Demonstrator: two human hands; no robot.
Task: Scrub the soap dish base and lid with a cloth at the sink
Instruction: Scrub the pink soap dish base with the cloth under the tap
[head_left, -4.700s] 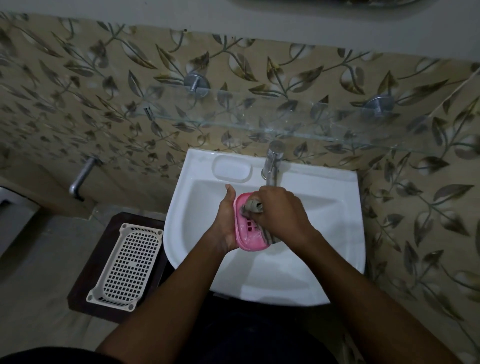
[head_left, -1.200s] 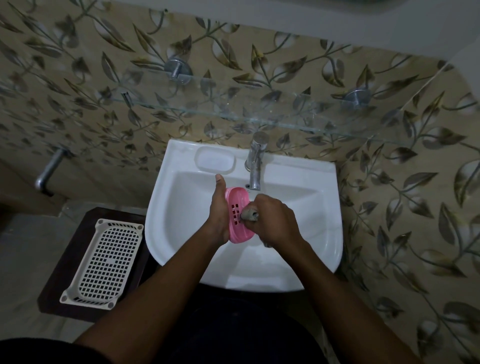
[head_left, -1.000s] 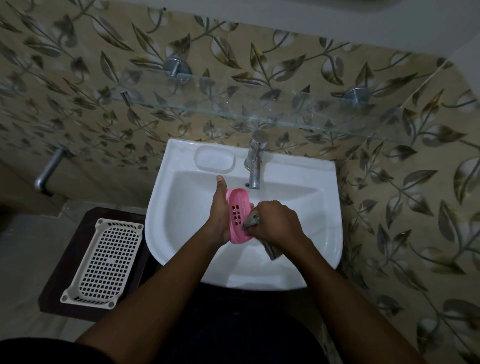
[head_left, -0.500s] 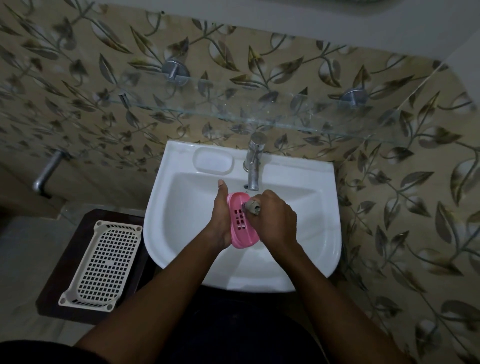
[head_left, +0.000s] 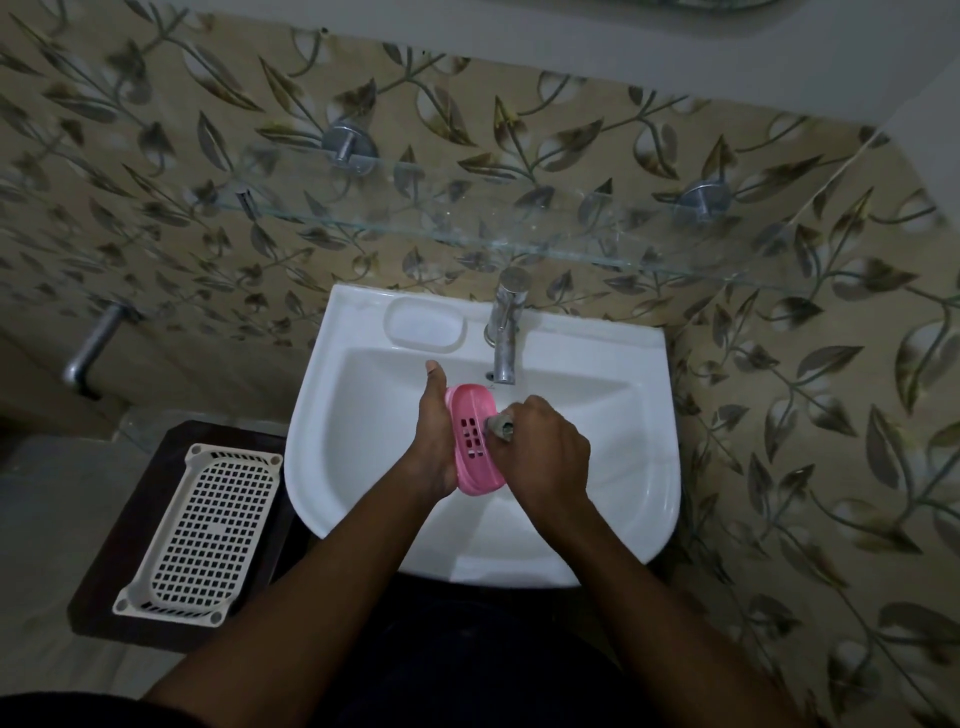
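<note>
Soap dish piece: we are holding the pink slotted part (head_left: 475, 441) on edge over the sink (head_left: 353, 426), just near of the tap (head_left: 506, 332), between both hands.
Left hand (head_left: 434, 441): gripping the part's left side, thumb pointing far.
Right hand (head_left: 545, 452): curling round the grey cloth (head_left: 500, 428), pressing its tip against the slots.
Left of sink: a white basket (head_left: 202, 525) is lying on a dark stool (head_left: 150, 467).

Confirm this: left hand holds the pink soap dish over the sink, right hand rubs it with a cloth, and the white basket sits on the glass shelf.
Not quite. The head view shows the white basket on the dark stand left of the sink, not on the glass shelf. The rest holds.
</note>
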